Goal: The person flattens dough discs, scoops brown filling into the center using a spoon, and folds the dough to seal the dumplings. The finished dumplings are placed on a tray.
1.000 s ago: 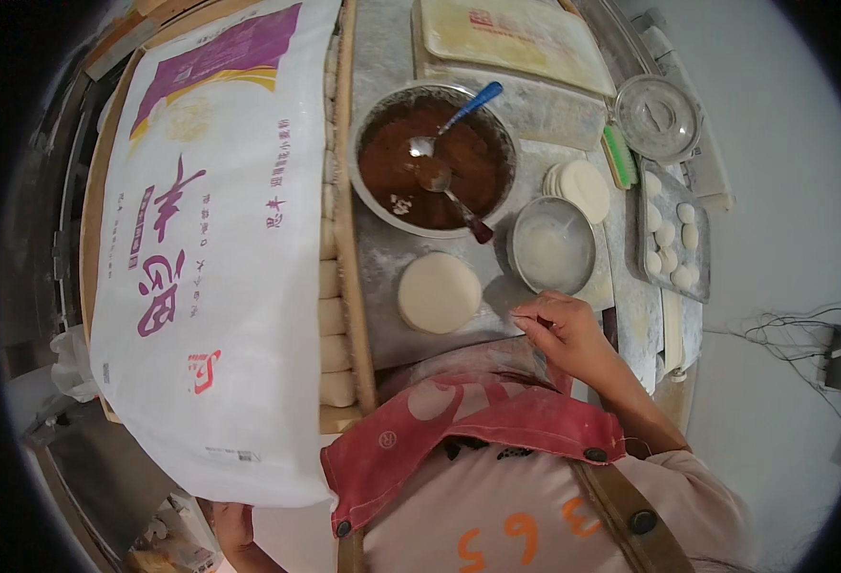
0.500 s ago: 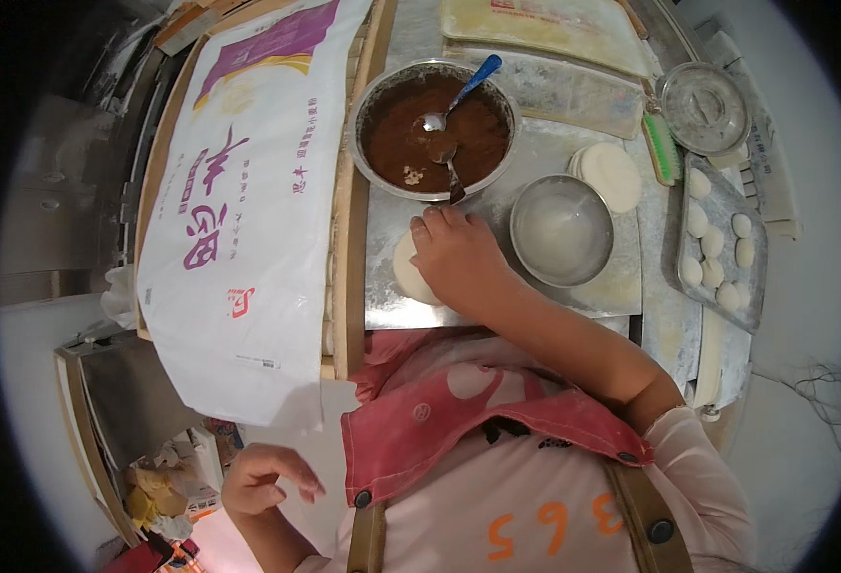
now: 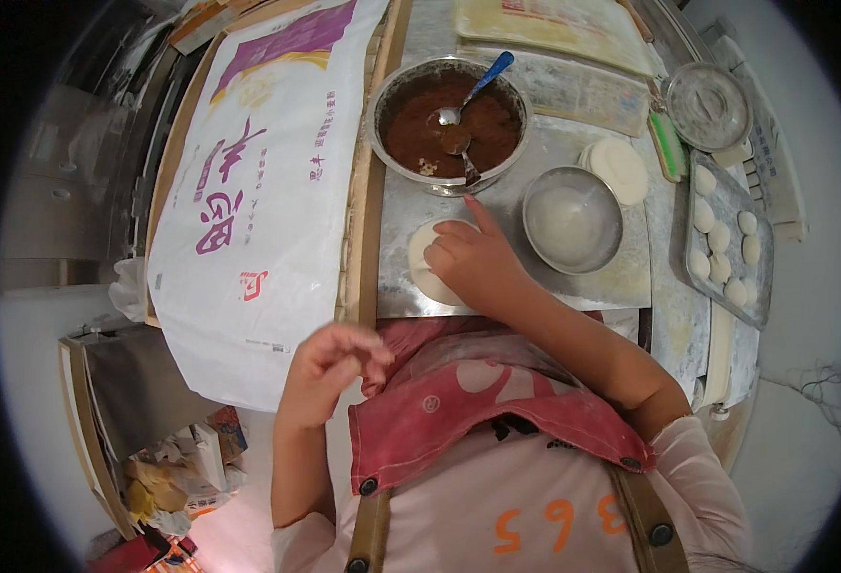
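My right hand (image 3: pixel 473 260) rests on a flat round of white dough (image 3: pixel 428 263) lying on the metal work surface (image 3: pixel 592 286), fingers curled over its right side. Just beyond it stands a metal bowl of brown filling (image 3: pixel 449 124) with a blue-handled spoon (image 3: pixel 473 91) and a second spoon in it. My left hand (image 3: pixel 330 368) hovers in the air over the front edge of the counter, beside my red apron, fingers loosely bent and holding nothing.
A small metal bowl of flour (image 3: pixel 571 218) sits right of the dough. Stacked dough rounds (image 3: pixel 616 170), a tray of dough balls (image 3: pixel 726 239), a metal lid (image 3: pixel 707 103) and a green scraper (image 3: pixel 669 145) lie further right. A large white printed sack (image 3: pixel 258 181) covers the left.
My right hand moved left from beside the flour bowl onto the dough round. My left hand rose from low at my side up to the counter's front edge. The view shifted.
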Demonstrator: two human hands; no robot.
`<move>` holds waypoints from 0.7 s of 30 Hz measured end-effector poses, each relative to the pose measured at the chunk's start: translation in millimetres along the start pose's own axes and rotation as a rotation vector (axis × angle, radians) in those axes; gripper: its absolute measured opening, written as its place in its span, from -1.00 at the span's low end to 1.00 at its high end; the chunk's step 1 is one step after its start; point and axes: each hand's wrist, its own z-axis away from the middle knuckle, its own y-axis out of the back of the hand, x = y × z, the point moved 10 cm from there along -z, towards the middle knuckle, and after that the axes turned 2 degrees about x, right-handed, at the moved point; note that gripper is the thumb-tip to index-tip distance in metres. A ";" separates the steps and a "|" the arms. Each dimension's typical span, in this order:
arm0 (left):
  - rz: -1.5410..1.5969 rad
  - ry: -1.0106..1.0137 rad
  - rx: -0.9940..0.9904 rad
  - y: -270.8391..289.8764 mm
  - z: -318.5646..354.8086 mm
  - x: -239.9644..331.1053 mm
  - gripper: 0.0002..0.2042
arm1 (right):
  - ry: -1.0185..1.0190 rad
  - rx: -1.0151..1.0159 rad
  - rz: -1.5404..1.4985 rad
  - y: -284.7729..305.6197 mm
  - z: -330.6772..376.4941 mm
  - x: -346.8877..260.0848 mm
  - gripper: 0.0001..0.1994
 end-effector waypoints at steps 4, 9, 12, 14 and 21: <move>-0.131 -0.083 0.214 -5.3 -27.3 -11.5 -0.82 | 0.147 0.083 -0.084 20.5 24.3 -18.1 -0.92; 0.050 -0.084 0.177 -8.6 -72.2 -29.9 -0.71 | 0.106 0.165 -0.203 98.1 22.6 -41.8 -0.85; 0.266 0.229 -0.034 -49.9 -84.6 -54.1 -0.38 | -0.056 0.229 -0.197 114.8 1.7 -30.3 -0.81; 0.779 0.233 -0.131 -75.0 -78.7 -54.8 -0.32 | -0.191 0.249 -0.157 118.9 2.0 -6.5 -0.78; 0.978 0.258 0.039 -84.3 -97.6 -65.1 -0.30 | -0.493 0.030 0.044 94.5 79.7 73.3 -0.53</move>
